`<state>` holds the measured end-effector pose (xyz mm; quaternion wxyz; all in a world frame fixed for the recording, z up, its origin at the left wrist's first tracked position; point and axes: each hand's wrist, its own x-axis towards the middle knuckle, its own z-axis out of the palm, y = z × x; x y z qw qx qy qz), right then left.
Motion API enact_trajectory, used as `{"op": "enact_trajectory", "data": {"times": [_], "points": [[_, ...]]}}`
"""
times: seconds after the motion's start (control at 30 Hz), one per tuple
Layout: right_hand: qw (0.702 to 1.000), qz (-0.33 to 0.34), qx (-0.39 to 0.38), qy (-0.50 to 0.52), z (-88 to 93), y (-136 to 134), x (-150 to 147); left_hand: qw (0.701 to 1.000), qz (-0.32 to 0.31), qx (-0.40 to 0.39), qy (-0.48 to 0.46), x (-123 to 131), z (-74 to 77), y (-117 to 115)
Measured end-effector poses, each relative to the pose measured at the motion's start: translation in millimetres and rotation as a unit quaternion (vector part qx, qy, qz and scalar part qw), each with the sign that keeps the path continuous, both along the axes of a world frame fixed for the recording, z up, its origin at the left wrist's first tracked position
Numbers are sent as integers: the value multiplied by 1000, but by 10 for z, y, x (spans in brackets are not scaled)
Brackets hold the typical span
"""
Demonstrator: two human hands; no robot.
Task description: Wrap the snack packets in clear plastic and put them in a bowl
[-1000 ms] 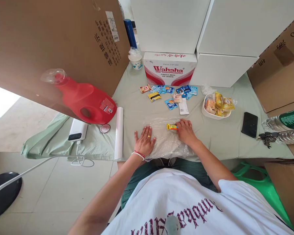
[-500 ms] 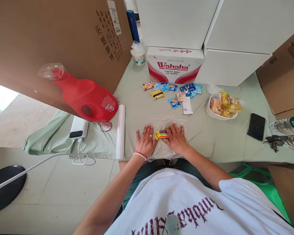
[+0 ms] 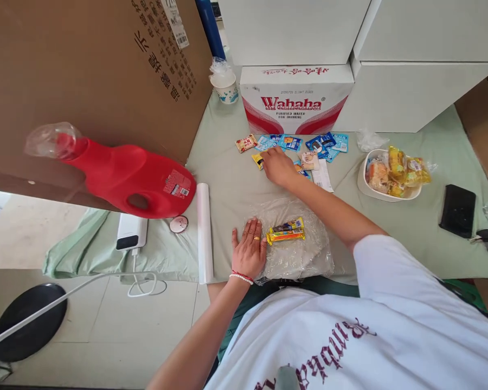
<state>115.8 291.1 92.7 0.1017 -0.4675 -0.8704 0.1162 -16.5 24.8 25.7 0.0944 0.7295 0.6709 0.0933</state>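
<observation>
My left hand (image 3: 250, 249) lies flat with fingers stretched out at the left edge of a clear plastic bag (image 3: 301, 262). Two narrow snack bars in shiny wrappers, one dark and yellow (image 3: 287, 225), the other yellow and orange (image 3: 284, 235), rest side by side on the bag, just right of that hand. Farther back, my right hand (image 3: 280, 167) has its fingers closed over the right part of a small yellow snack packet (image 3: 257, 161). Its fingertips are partly hidden. Around it lie a red-and-cream packet (image 3: 246, 143), several blue packets (image 3: 291, 143), a beige packet (image 3: 309, 160) and a white packet (image 3: 322, 176).
A white roll (image 3: 205, 233) and a red jug (image 3: 138, 179) are at left, near a power bank (image 3: 132, 232). The Wahaba-style carton reading Wahaha (image 3: 296, 100) stands behind the packets. At right are a white tub (image 3: 368, 189) of wrapped snacks and a black phone (image 3: 458, 211).
My right hand has left the snack bars and moved forward to the yellow packet. The bars now lie uncovered on the bag. My left hand stays flat; the view has shifted slightly.
</observation>
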Motion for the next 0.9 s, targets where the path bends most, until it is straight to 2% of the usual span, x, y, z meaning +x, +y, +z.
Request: {"op": "enact_trajectory", "data": {"times": [0.1, 0.17, 0.23, 0.3, 0.37, 0.43, 0.57, 0.63, 0.7, 0.8, 0.9], "points": [[998, 42, -16, 46, -219, 611, -521, 1000, -3, -6, 0, -7, 16, -1], [997, 6, -61, 52, -364, 862, -789, 1000, -5, -10, 1, -13, 24, -1], [993, -52, -88, 57, -466, 964, -956, 1000, -4, -15, 2, -18, 30, 0], [992, -79, -73, 67, -504, 922, -1010, 1000, -3, -17, -1, -21, 32, 2], [994, -64, -45, 72, -476, 750, -943, 1000, 0, -15, -7, -21, 29, 3], [996, -36, -26, 79, -395, 469, -739, 1000, 2, -9, -15, -17, 19, 3], [992, 21, -7, 124, -158, -287, 12, 1000, 3, -4, -31, -5, -2, 5], [991, 11, -23, 128, -55, -685, 409, 999, 5, -4, -37, 0, -5, 9], [994, 4, -64, 90, -1, -1063, 688, 999, 7, -4, -39, 6, -6, 13], [994, 14, -109, 10, -27, -1542, 810, 999, 10, 2, -38, 17, -11, 17], [993, 36, -102, -55, -137, -1838, 716, 999, 14, 12, -34, 26, -22, 18]]}}
